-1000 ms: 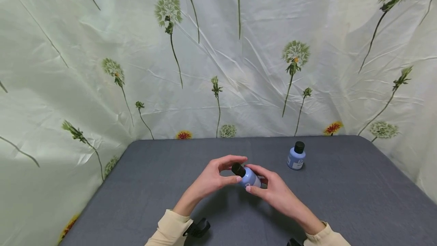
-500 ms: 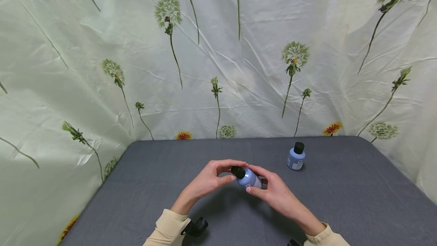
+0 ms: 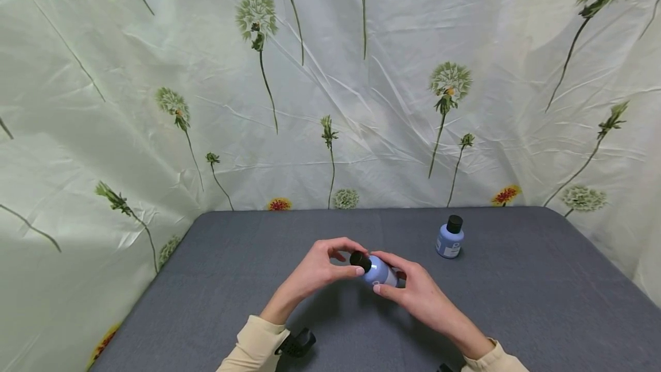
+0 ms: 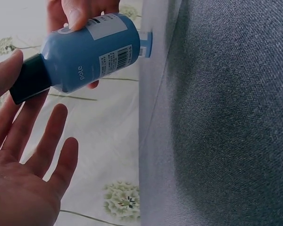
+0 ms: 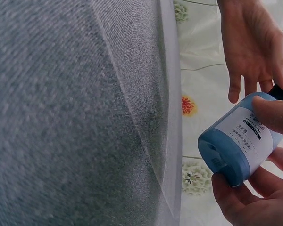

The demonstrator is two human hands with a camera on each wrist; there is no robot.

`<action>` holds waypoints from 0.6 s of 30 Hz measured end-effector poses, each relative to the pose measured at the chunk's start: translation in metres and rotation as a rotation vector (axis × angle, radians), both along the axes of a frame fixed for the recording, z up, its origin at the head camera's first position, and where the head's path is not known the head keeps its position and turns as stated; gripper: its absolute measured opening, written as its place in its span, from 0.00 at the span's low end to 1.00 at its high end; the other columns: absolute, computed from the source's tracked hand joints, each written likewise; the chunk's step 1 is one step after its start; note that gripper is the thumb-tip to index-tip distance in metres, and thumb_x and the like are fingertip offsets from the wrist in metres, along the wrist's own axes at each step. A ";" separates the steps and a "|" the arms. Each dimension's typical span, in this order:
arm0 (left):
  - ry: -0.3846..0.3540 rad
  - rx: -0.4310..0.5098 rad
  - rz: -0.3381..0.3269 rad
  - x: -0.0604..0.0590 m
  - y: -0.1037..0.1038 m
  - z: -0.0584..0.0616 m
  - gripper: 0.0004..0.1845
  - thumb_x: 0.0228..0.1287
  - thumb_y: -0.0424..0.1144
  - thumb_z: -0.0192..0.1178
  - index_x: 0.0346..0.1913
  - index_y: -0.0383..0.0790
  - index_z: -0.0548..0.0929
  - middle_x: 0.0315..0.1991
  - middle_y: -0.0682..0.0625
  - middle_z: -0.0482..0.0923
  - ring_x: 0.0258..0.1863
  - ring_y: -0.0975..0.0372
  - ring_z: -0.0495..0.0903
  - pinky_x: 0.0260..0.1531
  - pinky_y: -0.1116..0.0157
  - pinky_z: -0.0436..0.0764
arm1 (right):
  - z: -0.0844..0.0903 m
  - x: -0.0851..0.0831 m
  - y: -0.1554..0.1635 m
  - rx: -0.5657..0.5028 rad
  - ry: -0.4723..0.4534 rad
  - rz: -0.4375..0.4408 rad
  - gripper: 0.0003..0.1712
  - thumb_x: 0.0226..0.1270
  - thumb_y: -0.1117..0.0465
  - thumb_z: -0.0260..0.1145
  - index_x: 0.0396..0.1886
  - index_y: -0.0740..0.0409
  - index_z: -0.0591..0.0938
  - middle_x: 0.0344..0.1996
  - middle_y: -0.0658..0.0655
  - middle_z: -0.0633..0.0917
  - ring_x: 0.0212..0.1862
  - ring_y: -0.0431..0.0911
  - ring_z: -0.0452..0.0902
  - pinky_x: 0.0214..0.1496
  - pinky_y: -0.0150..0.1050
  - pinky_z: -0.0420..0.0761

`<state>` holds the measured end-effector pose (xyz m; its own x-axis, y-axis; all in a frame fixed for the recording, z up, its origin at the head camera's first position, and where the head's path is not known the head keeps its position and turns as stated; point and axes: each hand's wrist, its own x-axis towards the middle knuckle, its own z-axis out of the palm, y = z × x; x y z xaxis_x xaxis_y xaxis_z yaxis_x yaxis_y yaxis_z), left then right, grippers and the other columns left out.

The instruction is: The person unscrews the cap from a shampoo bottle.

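Note:
A blue bottle (image 3: pixel 379 273) with a white label is held in the air, tilted so its black cap (image 3: pixel 360 260) points up and to the left. My right hand (image 3: pixel 420 290) grips the body; its thumb lies across the label side in the right wrist view, with the fingers around the far side and base. The cap is pinched between the thumb and forefinger of my left hand (image 3: pixel 322 267). In the left wrist view, the other left fingers (image 4: pixel 52 132) are spread below the cap, away from the bottle.
A second blue bottle (image 3: pixel 450 241) with a black cap stands upright on the dark grey cloth-covered table (image 3: pixel 242 280), back and to the right of the hands. Behind the table hangs a pale curtain (image 3: pixel 382 90) printed with dandelions.
The left thumb slid back off the cap's front and then came forward again, while the left fingers drew in around the cap. The right hand and bottle stay nearly in place.

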<state>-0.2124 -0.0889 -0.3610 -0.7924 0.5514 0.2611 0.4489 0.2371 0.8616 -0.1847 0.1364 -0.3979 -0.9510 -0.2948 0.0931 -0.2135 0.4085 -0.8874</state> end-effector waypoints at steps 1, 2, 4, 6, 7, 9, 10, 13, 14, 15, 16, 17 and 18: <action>0.004 0.000 0.002 -0.003 0.000 -0.005 0.15 0.60 0.38 0.70 0.50 0.43 0.86 0.44 0.56 0.84 0.46 0.64 0.78 0.50 0.50 0.74 | 0.000 0.000 0.000 0.002 -0.001 -0.005 0.32 0.61 0.56 0.74 0.65 0.52 0.76 0.60 0.57 0.78 0.56 0.51 0.76 0.55 0.54 0.75; 0.006 -0.001 0.000 -0.006 0.000 -0.009 0.16 0.60 0.39 0.70 0.51 0.45 0.86 0.45 0.57 0.84 0.46 0.64 0.78 0.50 0.50 0.74 | 0.000 0.000 0.000 0.002 -0.002 -0.007 0.32 0.61 0.57 0.74 0.65 0.52 0.76 0.60 0.57 0.78 0.56 0.51 0.76 0.55 0.54 0.75; 0.015 0.001 -0.018 -0.012 -0.002 -0.017 0.19 0.60 0.41 0.71 0.54 0.51 0.84 0.48 0.58 0.83 0.49 0.64 0.77 0.51 0.50 0.74 | 0.000 0.000 0.000 0.002 -0.001 -0.009 0.32 0.61 0.57 0.74 0.66 0.53 0.76 0.61 0.58 0.78 0.56 0.52 0.76 0.55 0.54 0.75; 0.030 0.012 -0.051 -0.018 -0.003 -0.026 0.21 0.61 0.42 0.70 0.58 0.55 0.82 0.52 0.58 0.82 0.53 0.64 0.77 0.52 0.49 0.73 | -0.001 0.000 0.000 0.006 0.004 -0.014 0.33 0.61 0.57 0.74 0.66 0.53 0.76 0.61 0.58 0.78 0.56 0.52 0.77 0.55 0.54 0.76; 0.033 0.024 -0.074 -0.018 -0.004 -0.026 0.22 0.61 0.40 0.70 0.59 0.55 0.81 0.54 0.57 0.81 0.55 0.63 0.76 0.52 0.48 0.73 | -0.001 0.000 0.001 0.007 0.007 -0.015 0.33 0.61 0.57 0.74 0.66 0.53 0.76 0.61 0.58 0.78 0.56 0.52 0.77 0.55 0.54 0.76; 0.036 0.053 -0.128 -0.019 -0.005 -0.026 0.23 0.63 0.37 0.68 0.61 0.51 0.80 0.59 0.55 0.79 0.59 0.62 0.74 0.52 0.45 0.73 | -0.001 0.000 0.001 0.010 0.015 -0.016 0.33 0.61 0.56 0.74 0.66 0.53 0.76 0.61 0.58 0.78 0.55 0.52 0.77 0.54 0.53 0.76; 0.037 0.068 -0.155 -0.019 -0.006 -0.026 0.22 0.64 0.35 0.66 0.61 0.48 0.81 0.60 0.55 0.78 0.61 0.61 0.73 0.53 0.45 0.73 | -0.001 0.000 0.001 0.011 0.018 -0.018 0.34 0.61 0.56 0.74 0.66 0.53 0.75 0.60 0.58 0.78 0.55 0.52 0.77 0.54 0.53 0.76; 0.029 0.106 -0.215 -0.021 -0.007 -0.026 0.19 0.66 0.29 0.62 0.59 0.41 0.82 0.62 0.55 0.76 0.64 0.59 0.72 0.54 0.47 0.73 | -0.001 0.001 0.002 0.006 0.024 -0.017 0.34 0.61 0.56 0.74 0.67 0.53 0.75 0.61 0.58 0.78 0.55 0.52 0.77 0.53 0.52 0.77; 0.027 0.113 -0.229 -0.021 -0.007 -0.026 0.18 0.66 0.28 0.61 0.58 0.40 0.82 0.62 0.55 0.76 0.64 0.59 0.71 0.54 0.48 0.74 | -0.001 0.001 0.002 0.006 0.025 -0.017 0.34 0.61 0.56 0.74 0.67 0.53 0.75 0.61 0.58 0.78 0.55 0.52 0.77 0.53 0.52 0.77; 0.030 0.118 -0.238 -0.021 -0.007 -0.026 0.18 0.67 0.27 0.59 0.57 0.39 0.82 0.62 0.54 0.77 0.64 0.58 0.72 0.55 0.50 0.74 | 0.000 0.001 0.002 0.005 0.026 -0.016 0.34 0.61 0.56 0.74 0.67 0.53 0.75 0.61 0.58 0.78 0.56 0.52 0.77 0.53 0.52 0.76; 0.034 0.123 -0.244 -0.021 -0.007 -0.026 0.18 0.67 0.26 0.59 0.58 0.39 0.82 0.62 0.53 0.77 0.64 0.58 0.72 0.55 0.51 0.74 | 0.000 0.001 0.003 0.003 0.025 -0.015 0.34 0.61 0.56 0.74 0.67 0.53 0.75 0.61 0.58 0.78 0.56 0.52 0.77 0.53 0.52 0.76; 0.031 0.122 -0.243 -0.022 -0.007 -0.026 0.18 0.67 0.26 0.58 0.58 0.40 0.82 0.61 0.53 0.78 0.63 0.58 0.73 0.55 0.53 0.74 | 0.000 0.001 0.003 0.003 0.026 -0.013 0.34 0.61 0.56 0.74 0.67 0.53 0.75 0.61 0.58 0.78 0.56 0.52 0.77 0.54 0.52 0.76; 0.032 0.120 -0.240 -0.022 -0.007 -0.026 0.18 0.67 0.27 0.59 0.58 0.40 0.82 0.60 0.53 0.78 0.62 0.58 0.73 0.56 0.54 0.74 | -0.001 0.001 0.003 0.001 0.025 -0.011 0.34 0.61 0.56 0.74 0.67 0.53 0.75 0.61 0.58 0.78 0.56 0.52 0.77 0.54 0.52 0.76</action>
<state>-0.2339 -0.0961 -0.3871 -0.6332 0.6859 0.3586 0.5070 0.0175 0.8618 -0.1841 0.1391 -0.3984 -0.9515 -0.2847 0.1165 -0.2311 0.4118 -0.8815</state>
